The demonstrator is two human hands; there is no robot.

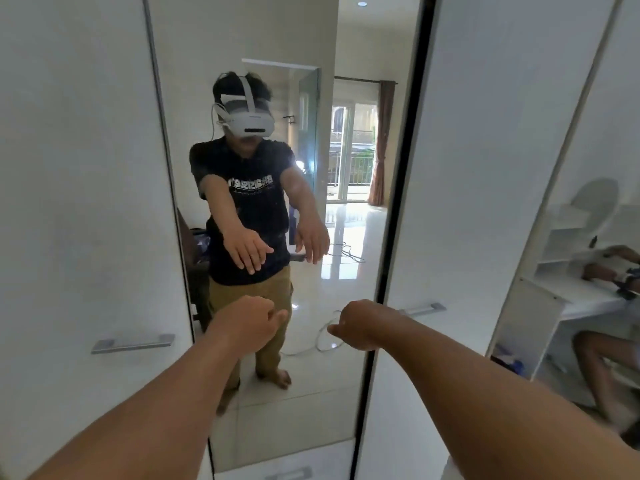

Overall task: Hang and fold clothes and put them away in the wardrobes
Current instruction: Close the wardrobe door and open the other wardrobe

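1. Wardrobe doors (76,168) are filling the view: a white one is standing at the left edge, a second white door (478,161) is standing right of centre, and both are carrying a grey bar handle low down.
2. Between them a tall mirror panel (349,306) is showing the reflection of the person (249,216), who is wearing a white headset, a dark T-shirt and tan trousers and is standing barefoot on glossy tiles.
3. At the right edge a further mirrored panel (588,271) is reflecting white shelves and part of a seated person.
4. In the mirror a bright room is showing behind the person, with a glass door, a brown curtain (382,143) and a white cable (329,341) lying on the floor.
5. Both bare forearms are reaching forward from the bottom corners toward the mirror.
6. The left hand (251,323) is hanging in front of the mirror with fingers drooping, loosely curled and holding nothing.
7. The right hand (356,329) is hanging near the mirror's right edge, likewise relaxed and holding nothing.
8. No garment is showing in either hand; where the clothes are lying cannot be told.
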